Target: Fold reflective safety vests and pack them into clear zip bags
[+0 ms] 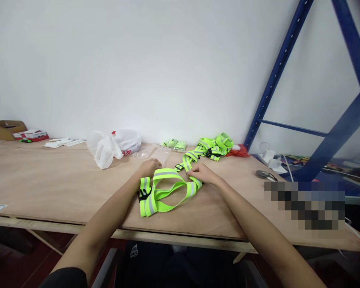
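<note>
A neon-yellow reflective strap harness (165, 192) with grey bands and a black buckle lies on the plywood table (48, 188) in front of me. My left hand (150, 166) rests on its far left end, fingers curled down over the strap. My right hand (201, 173) pinches the strap at its right end, fingers closed on the webbing. A second pile of the same neon straps (213, 147) lies further back, linked by a strap running toward my right hand.
A white plastic bag (114, 147) and clear plastic sleeves (156, 153) lie behind my hands. A cardboard box (6, 129), a red packet and papers sit far left. A blue metal rack (288, 80) stands at right, with a white charger (270, 158) near it.
</note>
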The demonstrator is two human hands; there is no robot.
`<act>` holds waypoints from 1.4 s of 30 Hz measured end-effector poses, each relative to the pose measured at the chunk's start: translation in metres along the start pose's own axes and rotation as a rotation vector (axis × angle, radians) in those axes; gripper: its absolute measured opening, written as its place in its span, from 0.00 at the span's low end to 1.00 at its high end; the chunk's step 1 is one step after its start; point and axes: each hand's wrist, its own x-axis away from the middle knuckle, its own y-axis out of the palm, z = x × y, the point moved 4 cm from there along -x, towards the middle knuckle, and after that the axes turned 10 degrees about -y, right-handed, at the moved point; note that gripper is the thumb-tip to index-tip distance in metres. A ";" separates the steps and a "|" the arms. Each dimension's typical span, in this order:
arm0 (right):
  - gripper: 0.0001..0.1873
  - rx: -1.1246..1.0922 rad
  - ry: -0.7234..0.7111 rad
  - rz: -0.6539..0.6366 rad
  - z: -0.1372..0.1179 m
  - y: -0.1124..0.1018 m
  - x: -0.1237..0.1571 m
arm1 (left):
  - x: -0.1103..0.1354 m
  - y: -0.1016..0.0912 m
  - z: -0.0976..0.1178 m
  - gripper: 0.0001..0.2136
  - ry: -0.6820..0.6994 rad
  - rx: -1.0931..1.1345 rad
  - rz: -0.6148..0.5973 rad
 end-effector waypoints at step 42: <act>0.27 0.292 -0.146 0.249 0.009 0.015 -0.014 | 0.021 -0.022 0.002 0.14 -0.250 0.186 -0.612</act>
